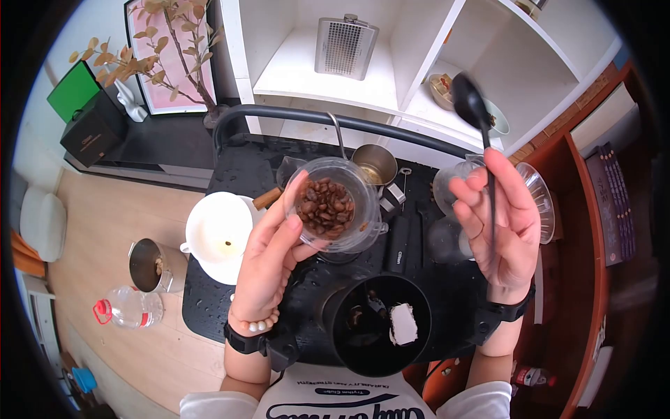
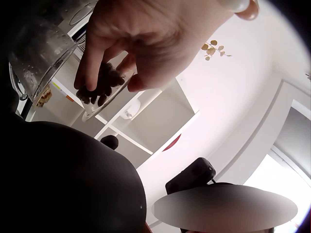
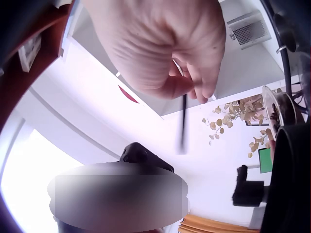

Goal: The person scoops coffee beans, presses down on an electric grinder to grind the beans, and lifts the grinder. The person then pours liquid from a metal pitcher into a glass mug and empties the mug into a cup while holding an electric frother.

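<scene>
Hands apart: left hand (image 1: 271, 257) grips a clear cup (image 1: 367, 201) of brown beans (image 1: 326, 208) above the worktop (image 1: 453, 309); right hand (image 1: 511, 241) holds a black spoon (image 1: 470, 103) farther right; a black container (image 1: 380, 359) sits at the near side

You are wearing a white T-shirt (image 1: 342, 373), black wrist gear, beads and a head unit.
Chest print (image 1: 342, 408) is running upside down in the head view, dark on white: small capitals, partly legible ("STRENGTH"), a dark pill-shaped label (image 1: 343, 392) with pale lettering, then big outlined script that the frame edge is cutting off. Your white sleeves (image 1: 216, 403) are stopping short, leaving both forearms bare. On each wrist you are carrying a black strap (image 1: 243, 341) with a chunky black mount (image 1: 284, 351). Your left wrist is also showing a beaded bracelet (image 1: 257, 326), pearly white beads among brownish ones. Your head is bearing a boxy black unit (image 2: 192, 175) with rounded edges.
</scene>
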Demonstrator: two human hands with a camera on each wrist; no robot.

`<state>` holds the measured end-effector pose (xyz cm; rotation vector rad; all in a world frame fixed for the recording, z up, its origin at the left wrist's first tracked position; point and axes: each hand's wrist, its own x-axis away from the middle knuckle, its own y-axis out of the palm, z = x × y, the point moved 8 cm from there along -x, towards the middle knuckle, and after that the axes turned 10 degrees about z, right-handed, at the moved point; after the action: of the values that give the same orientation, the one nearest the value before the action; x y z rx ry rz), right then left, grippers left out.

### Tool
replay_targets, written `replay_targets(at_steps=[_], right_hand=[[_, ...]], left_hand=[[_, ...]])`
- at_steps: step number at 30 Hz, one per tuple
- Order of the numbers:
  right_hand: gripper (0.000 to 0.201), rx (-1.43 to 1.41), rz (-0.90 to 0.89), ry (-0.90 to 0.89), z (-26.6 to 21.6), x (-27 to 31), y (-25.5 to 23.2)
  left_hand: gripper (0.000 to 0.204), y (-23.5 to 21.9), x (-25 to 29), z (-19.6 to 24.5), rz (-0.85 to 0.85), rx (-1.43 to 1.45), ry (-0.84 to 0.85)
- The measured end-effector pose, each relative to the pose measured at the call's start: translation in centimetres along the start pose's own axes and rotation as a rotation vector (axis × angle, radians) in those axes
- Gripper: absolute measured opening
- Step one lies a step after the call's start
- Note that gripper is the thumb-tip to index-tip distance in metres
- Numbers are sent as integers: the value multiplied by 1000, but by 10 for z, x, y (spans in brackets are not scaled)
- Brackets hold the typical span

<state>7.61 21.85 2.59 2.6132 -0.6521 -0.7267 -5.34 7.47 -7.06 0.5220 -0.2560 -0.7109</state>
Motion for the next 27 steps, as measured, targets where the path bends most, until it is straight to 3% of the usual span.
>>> replay_targets(at_steps=[2,4,7,12,14,16,18,20,23,27], right_hand=[[50,20,66,75,3,-1,-5],[57,128,-18,-75,-3,-3,-2],[35,191,125,-238,-12,-6,-4],[40,251,204,-272,-15,-2,-7],[33,486,108,-351,-21,3,8],[20,506,-8,-486,-21,8,21],[15,721,-230,-575,-17,9,36],[22,883,-343,-507,-8,12,50],[25,1003,-380,-531,-5,13,52],[25,1022,-281,-605,-16,14,42]], left_hand=[[45,2,0,2,-8,-19,8],[45,8,-2,6,-25,-76,9],[45,13,-10,8,-48,-65,-11],[45,22,-10,11,-67,-90,5],[45,22,-8,9,-69,-107,-6],[46,24,-6,8,-86,-130,13],[46,24,-5,5,-93,-115,-3],[46,24,-5,3,-99,-102,-17],[46,26,-4,1,-125,-70,-36],[47,26,-4,2,-129,-76,21]])
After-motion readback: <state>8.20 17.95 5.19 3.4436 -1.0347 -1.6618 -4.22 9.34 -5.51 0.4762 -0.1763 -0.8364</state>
